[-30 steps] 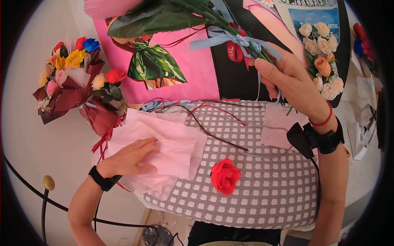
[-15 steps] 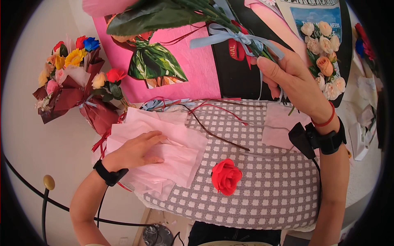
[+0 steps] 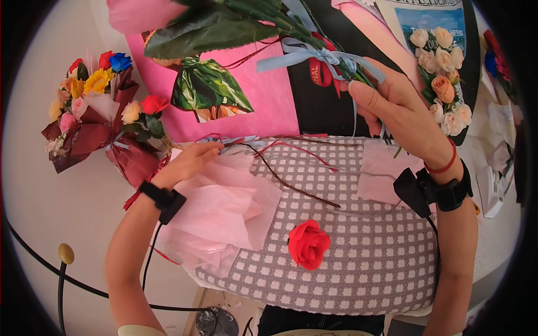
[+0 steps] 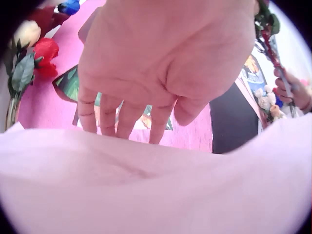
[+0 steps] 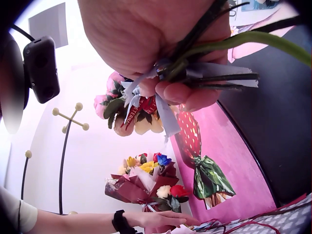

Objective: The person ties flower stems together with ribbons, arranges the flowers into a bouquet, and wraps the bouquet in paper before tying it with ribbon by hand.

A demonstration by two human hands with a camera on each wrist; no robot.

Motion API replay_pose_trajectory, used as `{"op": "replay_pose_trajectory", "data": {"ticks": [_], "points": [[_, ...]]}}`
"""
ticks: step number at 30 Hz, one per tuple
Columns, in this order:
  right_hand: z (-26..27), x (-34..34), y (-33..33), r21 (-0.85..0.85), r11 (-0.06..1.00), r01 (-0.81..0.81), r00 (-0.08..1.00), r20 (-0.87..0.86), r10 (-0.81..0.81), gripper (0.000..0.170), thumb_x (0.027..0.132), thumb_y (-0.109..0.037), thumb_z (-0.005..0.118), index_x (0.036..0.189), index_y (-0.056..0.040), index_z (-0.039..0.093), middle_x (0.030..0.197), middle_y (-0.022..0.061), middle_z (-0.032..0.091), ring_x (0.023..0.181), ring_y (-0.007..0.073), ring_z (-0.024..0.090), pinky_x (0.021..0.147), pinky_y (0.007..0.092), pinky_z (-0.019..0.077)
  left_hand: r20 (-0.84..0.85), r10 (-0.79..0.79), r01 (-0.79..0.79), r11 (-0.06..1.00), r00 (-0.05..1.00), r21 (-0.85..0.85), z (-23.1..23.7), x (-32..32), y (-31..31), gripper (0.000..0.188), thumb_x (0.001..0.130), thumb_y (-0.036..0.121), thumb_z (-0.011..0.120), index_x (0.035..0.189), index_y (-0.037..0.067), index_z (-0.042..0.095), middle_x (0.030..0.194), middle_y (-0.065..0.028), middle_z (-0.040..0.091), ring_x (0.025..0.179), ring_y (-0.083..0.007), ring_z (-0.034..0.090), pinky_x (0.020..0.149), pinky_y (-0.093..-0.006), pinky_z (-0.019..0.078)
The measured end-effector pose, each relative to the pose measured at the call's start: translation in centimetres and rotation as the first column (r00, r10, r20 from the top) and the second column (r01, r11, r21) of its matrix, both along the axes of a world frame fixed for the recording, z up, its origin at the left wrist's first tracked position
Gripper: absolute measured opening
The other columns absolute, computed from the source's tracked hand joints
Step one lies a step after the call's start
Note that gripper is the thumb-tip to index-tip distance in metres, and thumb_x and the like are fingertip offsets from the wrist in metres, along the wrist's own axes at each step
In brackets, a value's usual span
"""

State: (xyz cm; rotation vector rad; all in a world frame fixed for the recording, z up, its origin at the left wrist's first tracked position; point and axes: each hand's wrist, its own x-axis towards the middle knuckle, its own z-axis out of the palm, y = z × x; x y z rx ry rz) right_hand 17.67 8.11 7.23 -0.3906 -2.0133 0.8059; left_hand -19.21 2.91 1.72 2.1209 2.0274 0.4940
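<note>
My right hand (image 3: 392,106) grips the stems of a bouquet of artificial flowers at the top of the head view. A light blue ribbon bow (image 3: 325,55) is tied round the stems just past the thumb. The right wrist view shows the cut stems (image 5: 229,78) sticking out of the fist. My left hand (image 3: 193,162) reaches over pink wrapping sheets (image 3: 224,207), fingers extended, fingertips at a tangle of blue and red ribbons (image 3: 246,139). In the left wrist view the sheets hide its fingertips. A loose red rose head (image 3: 309,245) lies on the checked cloth (image 3: 364,252).
A bouquet in dark red wrap (image 3: 95,129) stands at the left. Cream and peach roses (image 3: 443,84) lie at the back right. Dark cords (image 3: 291,182) cross the cloth, and a smaller pink sheet (image 3: 386,173) lies near my right wrist. A pink picture board (image 3: 263,106) is behind.
My left hand has lifted off the middle of the pink sheets and moved up to the ribbons at their far edge. The right hand with the bouquet has hardly moved.
</note>
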Motion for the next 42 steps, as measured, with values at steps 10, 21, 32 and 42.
{"op": "replay_pose_trajectory", "data": {"ticks": [10, 21, 32, 42], "points": [[0.5, 0.5, 0.0, 0.008, 1.0, -0.01, 1.0, -0.014, 0.01, 0.023, 0.087, -0.025, 0.051, 0.086, -0.0025, 0.051, 0.058, -0.0057, 0.038, 0.051, 0.0016, 0.033, 0.042, 0.0187, 0.0278, 0.407, 0.136, -0.189, 0.978, 0.903, 0.091, -0.4, -0.9, 3.8, 0.037, 0.079, 0.005, 0.046, 0.114, -0.003, 0.052, 0.104, -0.0066, 0.059, 0.097, -0.0103, 0.052, 0.082, -0.0206, 0.0367], [0.7, 0.1, -0.5, 0.017, 0.998, -0.066, 0.994, -0.083, 0.068, 0.022, 0.087, -0.025, 0.05, 0.086, -0.0027, 0.05, 0.06, -0.0054, 0.04, 0.051, 0.002, 0.034, 0.042, 0.0192, 0.0309, 0.685, -0.379, 0.103, 0.907, 0.623, 0.408, 7.1, 9.9, -0.3, 0.018, 0.082, 0.009, 0.057, 0.096, 0.0, 0.062, 0.095, -0.0067, 0.063, 0.083, -0.0099, 0.056, 0.078, -0.023, 0.0407], [1.0, -0.1, -1.2, -0.101, 0.993, -0.053, 0.99, -0.132, 0.039, 0.021, 0.087, -0.022, 0.05, 0.089, -0.0013, 0.051, 0.059, -0.0026, 0.048, 0.048, 0.0022, 0.04, 0.04, 0.0197, 0.0318, 0.8, -0.446, 0.209, 0.895, 0.402, 0.394, 7.0, 18.2, -1.3, 0.012, 0.08, 0.005, 0.058, 0.092, 0.002, 0.059, 0.09, -0.0066, 0.063, 0.077, -0.0077, 0.056, 0.072, -0.0203, 0.044], [0.6, -0.4, -0.4, -0.226, 0.967, -0.118, 0.987, -0.133, 0.089, 0.032, 0.089, -0.026, 0.046, 0.104, 0.0016, 0.049, 0.076, 0.0026, 0.058, 0.047, 0.0035, 0.045, 0.038, 0.0176, 0.0404, 0.845, -0.521, 0.092, 0.853, 0.119, 0.513, 6.5, 19.5, -0.1, 0.025, 0.08, 0.001, 0.056, 0.104, 0.0, 0.053, 0.096, -0.006, 0.061, 0.074, -0.008, 0.054, 0.069, -0.0202, 0.0423]]}}
